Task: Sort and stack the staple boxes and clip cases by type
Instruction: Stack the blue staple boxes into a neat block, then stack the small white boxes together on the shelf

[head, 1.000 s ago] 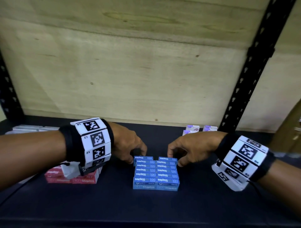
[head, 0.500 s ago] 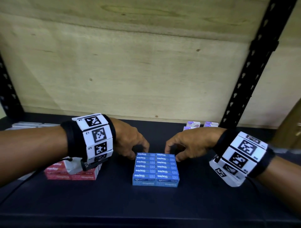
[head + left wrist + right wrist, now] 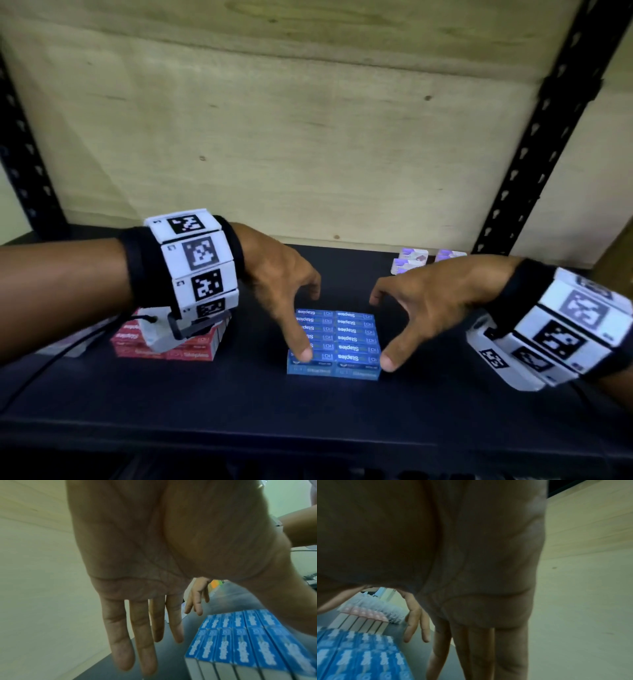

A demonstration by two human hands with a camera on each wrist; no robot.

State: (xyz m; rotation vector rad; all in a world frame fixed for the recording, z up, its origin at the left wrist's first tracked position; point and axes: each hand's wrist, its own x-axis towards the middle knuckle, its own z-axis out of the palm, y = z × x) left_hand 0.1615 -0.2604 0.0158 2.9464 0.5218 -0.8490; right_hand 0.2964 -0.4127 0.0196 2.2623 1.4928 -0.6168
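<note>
Now blue staple boxes point(image 3: 337, 339) between both hands.

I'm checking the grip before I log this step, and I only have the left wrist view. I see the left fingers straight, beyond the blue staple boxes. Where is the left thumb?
Observer: In the head view the left hand has its thumb tip on the near left corner of the blue staple boxes.
Operator: And the right hand? I only see a few of its fingers.
Observer: The right hand is spread open, with its thumb tip at the near right corner of the same boxes.
Operator: Is anything else on the shelf?
Observer: Red staple boxes lie to the left of the blue ones, partly hidden under the left wrist.
</note>
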